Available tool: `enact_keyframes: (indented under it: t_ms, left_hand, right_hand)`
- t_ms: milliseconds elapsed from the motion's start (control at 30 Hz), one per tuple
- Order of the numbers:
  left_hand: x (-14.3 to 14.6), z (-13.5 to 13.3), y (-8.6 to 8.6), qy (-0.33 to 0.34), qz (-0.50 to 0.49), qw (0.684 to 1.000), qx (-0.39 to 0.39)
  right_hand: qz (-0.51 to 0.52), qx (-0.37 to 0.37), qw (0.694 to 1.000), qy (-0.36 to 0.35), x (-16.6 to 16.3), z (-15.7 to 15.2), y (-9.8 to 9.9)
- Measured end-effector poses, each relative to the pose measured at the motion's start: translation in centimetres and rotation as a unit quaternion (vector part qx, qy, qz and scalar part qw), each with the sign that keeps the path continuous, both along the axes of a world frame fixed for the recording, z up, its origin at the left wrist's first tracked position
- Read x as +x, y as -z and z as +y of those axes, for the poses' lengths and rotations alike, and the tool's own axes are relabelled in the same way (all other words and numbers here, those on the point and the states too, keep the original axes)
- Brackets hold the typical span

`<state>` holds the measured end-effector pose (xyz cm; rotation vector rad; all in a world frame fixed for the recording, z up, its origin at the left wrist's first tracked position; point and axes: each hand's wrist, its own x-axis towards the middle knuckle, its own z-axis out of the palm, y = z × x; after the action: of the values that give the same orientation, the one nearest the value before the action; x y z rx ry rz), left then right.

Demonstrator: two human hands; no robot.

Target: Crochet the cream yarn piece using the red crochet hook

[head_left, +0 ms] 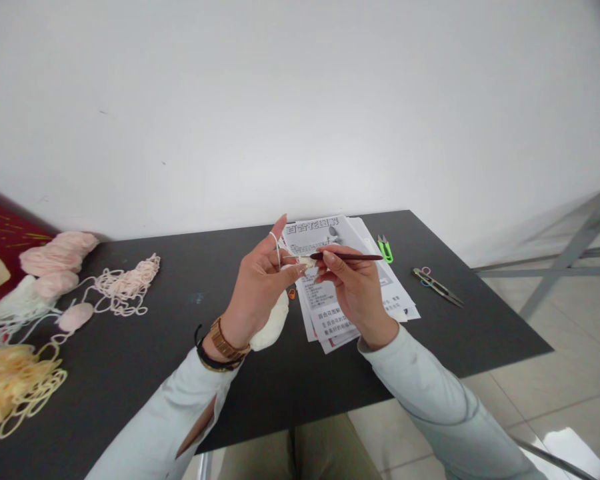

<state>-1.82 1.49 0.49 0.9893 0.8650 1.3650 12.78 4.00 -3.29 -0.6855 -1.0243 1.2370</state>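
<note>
My right hand (355,287) grips a crochet hook (353,257) with a dark reddish-brown handle, its thin metal tip pointing left. Between the two hands is a small piece of cream crochet work (307,263), pinched by the thumb and fingers of my left hand (260,280). A strand of white yarn (275,240) loops over the raised left index finger. Partly hidden behind the left wrist, a cream ball of yarn (273,325) lies on the table. Printed sheets (330,320) with Chinese text lie under the hands. The hook's very tip is too small to make out.
Pink yarn (60,257), loose pale pink strands (127,283) and yellow yarn (15,380) occupy the left of the dark table (180,373). Green thread snips (385,249) and metal scissors (437,287) lie at right. An orange stitch marker (293,293) sits beside the papers. A white wall (280,120) stands behind.
</note>
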Motion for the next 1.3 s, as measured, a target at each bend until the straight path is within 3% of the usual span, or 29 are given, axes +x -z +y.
enact_keyframes:
  t_ms: [67, 133, 233, 300, 367, 433, 500, 600, 700, 833, 1300]
  left_hand:
    - [0.4, -0.1, 0.3, -0.048, 0.019, 0.999, 0.001]
    - [0.8, -0.2, 0.5, -0.079, 0.013, 0.997, -0.006]
    - [0.9, -0.3, 0.6, -0.056, -0.051, 0.996, -0.037]
    - [0.7, -0.2, 0.5, -0.013, -0.094, 0.994, -0.061]
    - [0.3, -0.1, 0.2, 0.019, -0.117, 0.990, -0.075]
    - [-0.1, 0.0, -0.2, 0.035, -0.119, 0.989, -0.081]
    - [-0.3, 0.0, -0.6, 0.046, -0.101, 0.990, -0.085]
    - [-0.5, -0.2, -1.0, 0.063, -0.070, 0.992, -0.089]
    - [-0.6, -0.4, -0.9, 0.058, -0.044, 0.994, -0.079]
    - [-0.6, -0.5, -0.5, 0.074, -0.003, 0.994, -0.076]
    - [-0.7, -0.7, -1.0, 0.112, 0.023, 0.987, -0.114]
  right_hand:
    - [-0.072, 0.069, 0.993, 0.057, 0.1, -0.3, 0.1]
    - [-0.167, 0.196, 0.959, 0.117, 0.2, -0.8, 0.3]
    - [-0.281, 0.356, 0.880, 0.142, 0.7, -1.5, 0.5]
    - [-0.291, 0.383, 0.866, 0.133, 0.9, -1.6, 0.5]
    - [-0.230, 0.338, 0.905, 0.121, 0.8, -1.5, 0.3]
    - [-0.120, 0.224, 0.964, 0.076, 0.5, -1.2, 0.2]
    - [-0.014, 0.110, 0.994, -0.002, 0.2, -0.8, 0.0]
    - [0.079, -0.025, 0.992, -0.095, 0.0, -0.3, -0.3]
    - [0.118, -0.091, 0.981, -0.128, 0.2, 0.1, -0.6]
    - [0.124, -0.109, 0.977, -0.132, 0.6, 0.3, -0.9]
    - [0.086, -0.068, 0.985, -0.137, 1.0, 0.3, -1.1]
